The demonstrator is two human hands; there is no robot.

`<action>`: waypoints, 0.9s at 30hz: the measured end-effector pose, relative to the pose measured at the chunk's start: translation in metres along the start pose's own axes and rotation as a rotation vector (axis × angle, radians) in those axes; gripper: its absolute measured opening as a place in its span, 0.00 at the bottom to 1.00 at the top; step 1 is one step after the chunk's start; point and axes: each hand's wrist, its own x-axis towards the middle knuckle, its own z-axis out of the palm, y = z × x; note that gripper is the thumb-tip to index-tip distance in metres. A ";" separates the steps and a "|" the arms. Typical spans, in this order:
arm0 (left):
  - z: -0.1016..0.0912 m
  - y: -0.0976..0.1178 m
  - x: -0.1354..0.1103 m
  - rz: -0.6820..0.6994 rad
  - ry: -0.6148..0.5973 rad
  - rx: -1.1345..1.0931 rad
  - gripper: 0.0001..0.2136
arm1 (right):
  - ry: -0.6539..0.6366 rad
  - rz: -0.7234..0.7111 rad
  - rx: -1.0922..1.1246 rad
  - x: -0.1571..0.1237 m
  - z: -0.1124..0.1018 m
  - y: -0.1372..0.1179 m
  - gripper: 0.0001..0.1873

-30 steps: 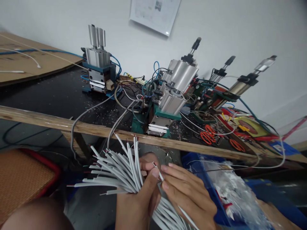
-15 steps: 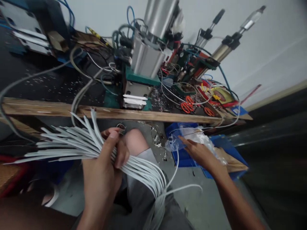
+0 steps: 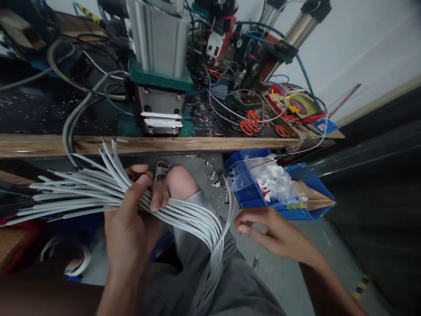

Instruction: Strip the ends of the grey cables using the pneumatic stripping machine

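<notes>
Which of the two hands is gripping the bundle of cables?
The left hand: it is closed around the cables; the right hand is curled beside them, nothing visible in its grip.

A: Right hand (image 3: 268,230), position?
B: One second ago, beside the left hand (image 3: 130,215), at a single cable; half a second ago, outstretched over the blue bin (image 3: 250,199); now drawn back from it, fingers curled, just beside the loose white cable lengths (image 3: 233,206).
A: Those lengths?
B: One jutted sideways half a second ago; now raised, close together.
</notes>
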 end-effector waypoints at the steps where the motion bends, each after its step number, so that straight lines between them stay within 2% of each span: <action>1: -0.001 0.000 0.000 -0.009 -0.001 -0.013 0.07 | -0.046 0.049 0.014 0.002 0.009 0.010 0.08; 3: -0.002 -0.001 0.001 -0.028 -0.007 -0.032 0.07 | -0.008 0.061 0.128 0.006 0.029 0.028 0.10; 6: -0.004 -0.003 0.003 -0.026 -0.010 -0.035 0.07 | 0.193 -0.005 0.254 0.010 0.053 0.036 0.12; 9: -0.006 -0.005 0.004 -0.017 -0.013 -0.029 0.06 | 0.319 -0.059 0.207 0.016 0.064 0.025 0.11; 15: -0.008 -0.009 0.006 -0.069 -0.018 -0.072 0.10 | 0.348 -0.114 0.116 0.035 0.078 -0.005 0.21; 19: -0.015 -0.016 0.015 -0.120 -0.036 -0.134 0.11 | 0.368 -0.213 -0.060 0.044 0.088 -0.027 0.22; 22: -0.025 -0.025 0.027 -0.280 -0.132 -0.252 0.10 | 0.321 -0.251 -0.236 0.055 0.100 -0.042 0.24; 25: -0.032 -0.032 0.038 -0.382 -0.180 -0.334 0.07 | 0.311 -0.279 -0.431 0.070 0.125 -0.050 0.29; 27: -0.035 -0.034 0.043 -0.383 -0.193 -0.347 0.15 | 0.381 -0.349 -0.565 0.080 0.145 -0.053 0.31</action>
